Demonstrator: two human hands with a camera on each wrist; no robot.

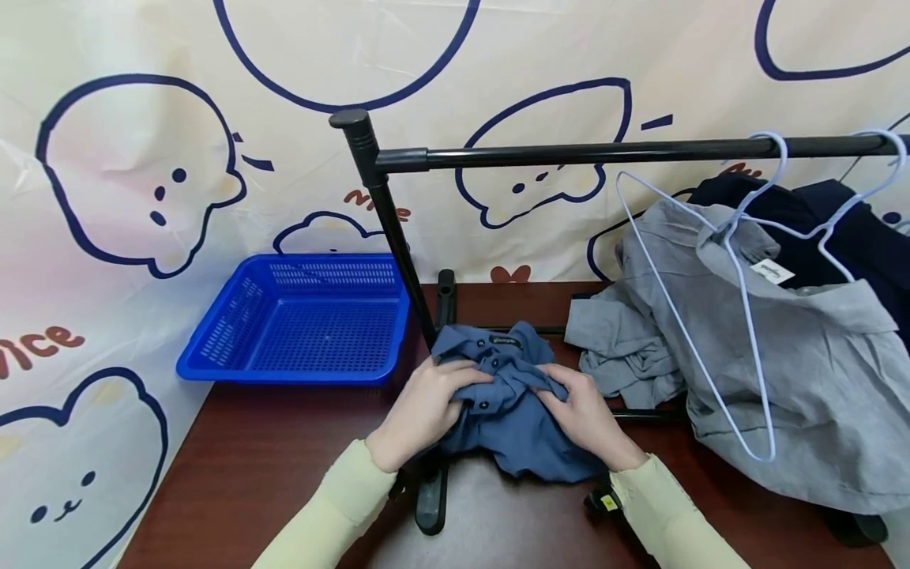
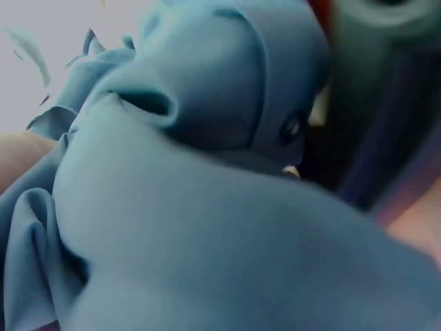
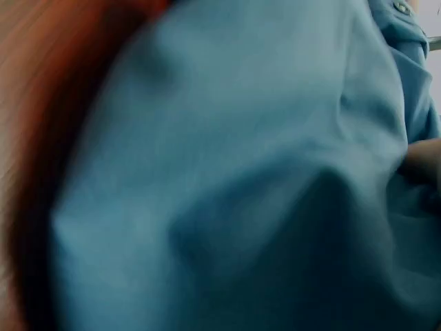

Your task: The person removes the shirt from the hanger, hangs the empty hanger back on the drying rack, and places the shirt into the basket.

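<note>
A crumpled blue button-up shirt [image 1: 519, 427] hangs bunched between both hands above the table, its dark buttons and collar label facing up. On its left side, my left hand [image 1: 426, 403] grips the cloth near the button placket. The right hand [image 1: 584, 411] pinches a fold at the shirt's other side, thumb and fingers on the fabric. Blue cloth [image 2: 179, 227] fills most of the left wrist view, with one button showing. In the right wrist view the cloth [image 3: 262, 138] covers nearly everything, and only a bit of a hand shows at the right edge.
A blue plastic basket [image 1: 327, 332] stands at the left on the brown table [image 1: 270, 474]. A black rack's rail [image 1: 569, 153] runs across, bearing white hangers [image 1: 739, 229] at the right. Grey garments [image 1: 796, 379] and dark clothing [image 1: 739, 190] are at the right. The rack's foot [image 1: 430, 506] lies below the shirt.
</note>
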